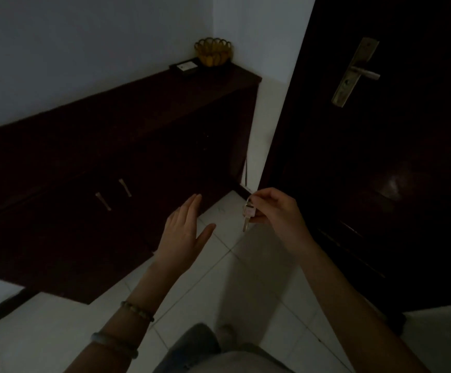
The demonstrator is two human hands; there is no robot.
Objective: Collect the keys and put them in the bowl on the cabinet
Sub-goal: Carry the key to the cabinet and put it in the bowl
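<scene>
My right hand (pixel 278 214) pinches a small bunch of keys (pixel 248 212), which dangles from the fingertips above the tiled floor. My left hand (pixel 185 235) is held out flat with fingers apart, holding nothing, to the left of the keys. A yellow woven bowl (pixel 213 53) stands at the far end of the dark wooden cabinet (pixel 127 111), in the corner by the wall, well beyond both hands.
A dark door (pixel 380 170) with a metal lever handle (pixel 358 72) fills the right side. A small dark-framed card (pixel 184 67) lies on the cabinet beside the bowl. Cabinet door pulls (pixel 114 193) show near my left hand. The floor (pixel 219 286) is white tile.
</scene>
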